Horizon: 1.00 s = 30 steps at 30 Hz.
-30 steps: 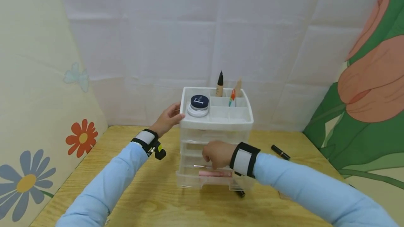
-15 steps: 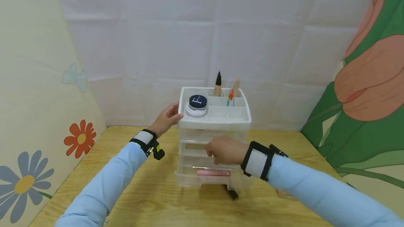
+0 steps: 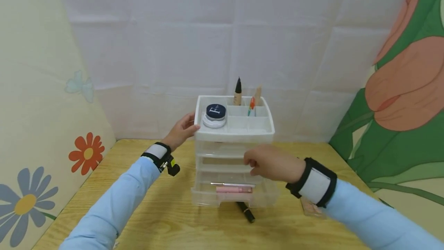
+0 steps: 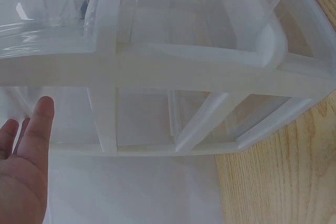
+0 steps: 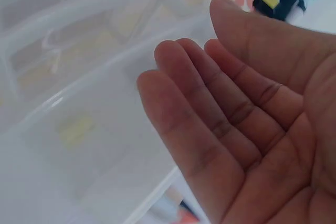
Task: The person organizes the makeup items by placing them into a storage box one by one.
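A drawer organizer point(image 3: 236, 137) of clear and white plastic stands on the table. My left hand point(image 3: 181, 129) rests against its left side near the top rim, and the left wrist view shows the fingers point(image 4: 37, 129) extended along that side. The bottom drawer point(image 3: 204, 199) is pulled out and holds a pink tube point(image 3: 234, 190) and a thin silvery stick point(image 3: 232, 184). My right hand point(image 3: 272, 163) hovers in front of the organizer's right side. In the right wrist view its palm point(image 5: 278, 182) is bare and the fingers are gently bent.
On the organizer's top tray sit a dark-lidded round jar point(image 3: 216, 111), a black-and-beige pen point(image 3: 237, 92) and an orange-tipped stick point(image 3: 251, 105). A black tube point(image 3: 246, 212) lies on the table point(image 3: 166, 219) under the open drawer. A flat case point(image 3: 310, 206) lies partly behind the right sleeve.
My right hand has moved up and right, away from the bottom drawer, uncovering its contents. Its arm now hides the black tube at the right. My left hand keeps its place on the organizer.
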### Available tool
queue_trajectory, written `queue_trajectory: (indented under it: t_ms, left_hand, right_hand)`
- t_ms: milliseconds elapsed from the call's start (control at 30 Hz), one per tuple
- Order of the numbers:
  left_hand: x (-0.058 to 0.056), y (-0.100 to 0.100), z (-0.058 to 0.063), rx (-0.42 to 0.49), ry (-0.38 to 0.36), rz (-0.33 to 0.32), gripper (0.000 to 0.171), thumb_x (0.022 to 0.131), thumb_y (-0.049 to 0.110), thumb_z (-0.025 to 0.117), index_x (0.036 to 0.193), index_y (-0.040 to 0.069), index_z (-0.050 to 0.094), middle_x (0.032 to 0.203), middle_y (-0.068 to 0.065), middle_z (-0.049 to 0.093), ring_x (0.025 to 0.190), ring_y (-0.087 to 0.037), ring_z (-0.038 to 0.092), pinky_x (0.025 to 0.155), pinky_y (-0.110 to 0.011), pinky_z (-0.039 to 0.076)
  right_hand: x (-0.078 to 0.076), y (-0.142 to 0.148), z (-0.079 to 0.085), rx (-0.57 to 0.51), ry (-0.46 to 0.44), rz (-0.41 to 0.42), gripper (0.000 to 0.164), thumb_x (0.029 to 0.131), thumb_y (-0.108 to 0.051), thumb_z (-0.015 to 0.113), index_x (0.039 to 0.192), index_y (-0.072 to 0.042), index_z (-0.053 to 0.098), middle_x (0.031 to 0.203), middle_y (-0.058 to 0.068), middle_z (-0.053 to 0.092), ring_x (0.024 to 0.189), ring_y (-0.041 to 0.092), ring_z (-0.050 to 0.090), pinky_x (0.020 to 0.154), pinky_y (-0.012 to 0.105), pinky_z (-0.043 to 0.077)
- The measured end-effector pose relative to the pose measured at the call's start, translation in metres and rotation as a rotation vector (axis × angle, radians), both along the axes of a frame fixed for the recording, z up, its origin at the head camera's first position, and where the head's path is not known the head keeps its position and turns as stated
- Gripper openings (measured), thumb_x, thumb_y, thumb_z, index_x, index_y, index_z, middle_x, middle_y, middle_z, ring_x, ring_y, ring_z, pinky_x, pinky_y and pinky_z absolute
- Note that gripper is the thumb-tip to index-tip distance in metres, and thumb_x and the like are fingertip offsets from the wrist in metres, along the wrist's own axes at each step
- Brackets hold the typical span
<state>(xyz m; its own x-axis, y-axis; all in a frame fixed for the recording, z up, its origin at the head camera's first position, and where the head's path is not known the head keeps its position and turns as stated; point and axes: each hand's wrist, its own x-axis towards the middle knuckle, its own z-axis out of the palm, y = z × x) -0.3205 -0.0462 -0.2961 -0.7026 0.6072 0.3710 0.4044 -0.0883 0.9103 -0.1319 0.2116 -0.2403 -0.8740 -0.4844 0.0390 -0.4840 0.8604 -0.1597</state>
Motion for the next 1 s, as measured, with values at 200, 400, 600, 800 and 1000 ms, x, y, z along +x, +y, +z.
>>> queue_trajectory:
  t_ms: [200, 400, 600, 800, 1000]
  left_hand:
    - [0.001, -0.002, 0.002, -0.007, -0.005, 0.009, 0.06, 0.099, 0.013, 0.051, 0.151, 0.001, 0.025, 0.147, -0.023, 0.038, 0.132, -0.038, 0.04, 0.102, -0.048, 0.043]
    - [0.001, -0.003, 0.004, -0.017, -0.012, 0.006, 0.061, 0.098, 0.015, 0.051, 0.152, 0.001, 0.024, 0.148, -0.021, 0.038, 0.133, -0.037, 0.039, 0.102, -0.048, 0.042]
    - [0.001, -0.003, 0.005, -0.006, -0.011, 0.007, 0.061, 0.098, 0.014, 0.051, 0.151, 0.001, 0.025, 0.148, -0.021, 0.038, 0.132, -0.036, 0.04, 0.102, -0.048, 0.043]
    - [0.002, -0.003, 0.005, -0.011, -0.017, 0.014, 0.061, 0.098, 0.014, 0.051, 0.151, 0.001, 0.025, 0.147, -0.021, 0.039, 0.131, -0.035, 0.041, 0.102, -0.047, 0.043]
    - [0.005, -0.003, 0.007, 0.002, -0.017, 0.011, 0.061, 0.098, 0.012, 0.051, 0.151, 0.0, 0.026, 0.146, -0.022, 0.04, 0.13, -0.035, 0.042, 0.101, -0.046, 0.044]
  right_hand:
    - [0.017, 0.02, 0.004, -0.039, 0.049, -0.029, 0.017, 0.079, -0.005, 0.079, 0.089, -0.011, 0.067, 0.082, -0.007, 0.06, 0.072, 0.008, 0.054, 0.064, 0.027, 0.051]
    - [0.043, 0.019, -0.001, -0.067, 0.072, -0.002, 0.017, 0.079, -0.011, 0.08, 0.09, -0.014, 0.068, 0.081, -0.01, 0.062, 0.072, 0.005, 0.057, 0.061, 0.026, 0.051]
    - [0.062, 0.005, -0.021, -0.118, 0.007, 0.042, 0.018, 0.08, -0.015, 0.08, 0.094, -0.016, 0.068, 0.084, -0.013, 0.062, 0.073, 0.001, 0.056, 0.061, 0.024, 0.051]
    - [0.072, -0.009, -0.057, -0.176, -0.047, 0.103, 0.015, 0.082, -0.016, 0.078, 0.088, -0.019, 0.064, 0.081, -0.017, 0.058, 0.073, 0.0, 0.055, 0.061, 0.021, 0.048]
    - [0.072, -0.026, -0.089, -0.116, -0.06, 0.078, 0.019, 0.08, -0.013, 0.079, 0.097, -0.01, 0.071, 0.09, -0.004, 0.069, 0.078, 0.004, 0.061, 0.065, 0.023, 0.052]
